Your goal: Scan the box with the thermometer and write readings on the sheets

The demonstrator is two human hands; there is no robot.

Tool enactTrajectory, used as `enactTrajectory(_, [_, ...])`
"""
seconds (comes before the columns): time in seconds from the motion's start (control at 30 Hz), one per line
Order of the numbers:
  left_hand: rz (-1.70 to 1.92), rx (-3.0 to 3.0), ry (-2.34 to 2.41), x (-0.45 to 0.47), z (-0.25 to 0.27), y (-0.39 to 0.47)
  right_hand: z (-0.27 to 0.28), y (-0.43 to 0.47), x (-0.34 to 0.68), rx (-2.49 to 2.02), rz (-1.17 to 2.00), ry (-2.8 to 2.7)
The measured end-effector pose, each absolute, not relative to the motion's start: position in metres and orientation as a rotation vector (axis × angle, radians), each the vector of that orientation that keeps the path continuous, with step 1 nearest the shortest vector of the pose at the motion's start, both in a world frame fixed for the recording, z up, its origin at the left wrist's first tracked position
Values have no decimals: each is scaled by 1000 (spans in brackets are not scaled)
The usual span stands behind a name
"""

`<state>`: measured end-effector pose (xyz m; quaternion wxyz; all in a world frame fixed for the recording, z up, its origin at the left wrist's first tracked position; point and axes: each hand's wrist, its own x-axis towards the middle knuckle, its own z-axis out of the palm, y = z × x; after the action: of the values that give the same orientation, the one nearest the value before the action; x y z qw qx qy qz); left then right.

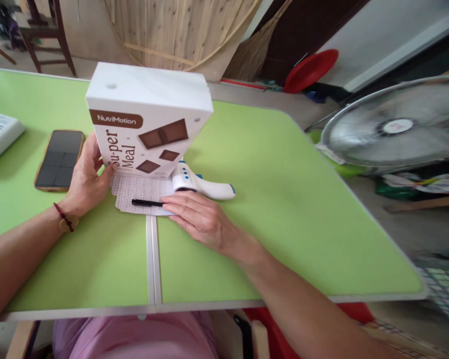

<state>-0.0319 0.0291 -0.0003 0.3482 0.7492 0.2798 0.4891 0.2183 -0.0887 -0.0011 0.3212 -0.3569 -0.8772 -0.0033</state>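
A white NutriMotion box (153, 117) printed "Su-per Meal" with chocolate pieces stands upright on the green table. My left hand (90, 174) is closed on its lower left edge, thumb in front and fingers partly hidden behind. Sheets of handwritten paper (129, 192) lie at the foot of the box. On them rests a black pen (145, 203). My right hand (198, 217) lies over the pen's right end and the paper, fingers stretched out; its thumb is hidden. Just behind these fingers, a white and blue infrared thermometer (205, 188) lies on its side.
A smartphone (60, 159) lies left of my left hand. Farther left is a white case or box (0, 134), cut off by the frame. The green table (303, 224) has a metal seam. An electric fan (396, 124) stands beyond its right edge, near a red basin (310, 71).
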Motion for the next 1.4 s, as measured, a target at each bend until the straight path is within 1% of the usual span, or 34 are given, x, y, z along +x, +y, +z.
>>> enactTrajectory(0.1, [1263,1939,676,-33,-3,32,0,-88,219,-936,-69,-2313])
enactTrajectory(0.4, [1223,1924,638,-34,-7,32,4,-87,228,-1002,-110,-2339])
enactTrajectory(1.07, [1211,1910,653,-34,-6,31,2,-86,232,-1050,30,-2297])
enactTrajectory(1.4, [1200,1932,664,-35,-4,30,-3,-84,234,-987,51,-2234])
